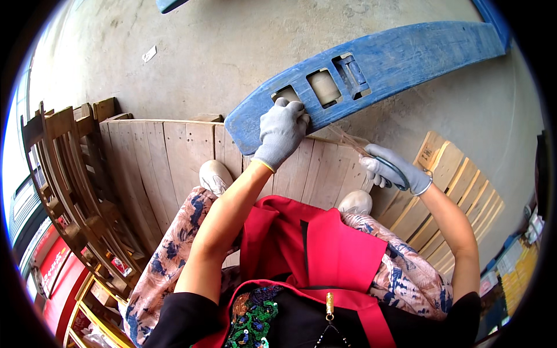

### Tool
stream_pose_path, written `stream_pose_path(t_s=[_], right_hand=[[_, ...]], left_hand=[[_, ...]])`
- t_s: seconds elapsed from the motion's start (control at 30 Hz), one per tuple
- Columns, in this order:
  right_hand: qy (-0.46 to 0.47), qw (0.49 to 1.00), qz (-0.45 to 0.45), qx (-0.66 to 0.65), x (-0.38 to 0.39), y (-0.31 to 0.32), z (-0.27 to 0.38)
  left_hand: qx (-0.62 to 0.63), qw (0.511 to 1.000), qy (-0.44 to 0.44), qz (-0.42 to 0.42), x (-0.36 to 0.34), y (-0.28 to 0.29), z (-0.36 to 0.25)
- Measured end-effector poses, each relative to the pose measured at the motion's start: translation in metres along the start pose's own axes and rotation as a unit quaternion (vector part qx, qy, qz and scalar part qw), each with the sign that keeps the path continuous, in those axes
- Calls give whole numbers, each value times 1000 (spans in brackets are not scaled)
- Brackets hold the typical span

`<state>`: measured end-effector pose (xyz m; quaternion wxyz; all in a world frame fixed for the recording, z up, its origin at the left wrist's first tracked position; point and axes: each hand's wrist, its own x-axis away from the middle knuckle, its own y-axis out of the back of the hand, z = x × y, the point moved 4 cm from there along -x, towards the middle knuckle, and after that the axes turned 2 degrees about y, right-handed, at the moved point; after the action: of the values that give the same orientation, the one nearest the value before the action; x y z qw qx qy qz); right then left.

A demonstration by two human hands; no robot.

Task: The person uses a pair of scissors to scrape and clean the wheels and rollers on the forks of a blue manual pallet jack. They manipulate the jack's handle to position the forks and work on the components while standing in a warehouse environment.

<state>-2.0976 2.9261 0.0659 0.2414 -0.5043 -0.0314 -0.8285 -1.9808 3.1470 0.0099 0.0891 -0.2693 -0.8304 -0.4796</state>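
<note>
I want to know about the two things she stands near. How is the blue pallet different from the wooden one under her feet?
The blue pallet is painted-looking blue with block-shaped holes; the wooden pallet is bare pale planks. The blue one is tipped up and gripped by the left hand, while the wooden one lies flat under both shoes. The right hand holds a thin clear strip instead. Both pallets look worn.

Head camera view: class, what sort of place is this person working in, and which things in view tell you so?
Probably a yard or workshop floor for handling pallets: a bare concrete floor, weathered wooden pallets lying flat underfoot, more stacked on edge, and a worn blue plastic pallet gripped by the gloved left hand.
</note>
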Motion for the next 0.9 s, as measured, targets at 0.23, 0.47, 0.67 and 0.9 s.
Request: stream_pose_path(t_s=[0.23, 0.47, 0.67, 0.9], right_hand=[[39, 999, -2, -13, -2, 0, 3], [31, 996, 5, 87, -6, 4, 31], [-31, 998, 45, -28, -19, 1, 48], [-106, 981, 90, -132, -21, -14, 43]], left_hand=[[-8, 997, 58, 48, -18, -9, 0], [105, 994, 28, 3, -12, 0, 12], [153, 987, -44, 8, -17, 4, 11], [161, 970, -165, 81, -31, 13, 16]])
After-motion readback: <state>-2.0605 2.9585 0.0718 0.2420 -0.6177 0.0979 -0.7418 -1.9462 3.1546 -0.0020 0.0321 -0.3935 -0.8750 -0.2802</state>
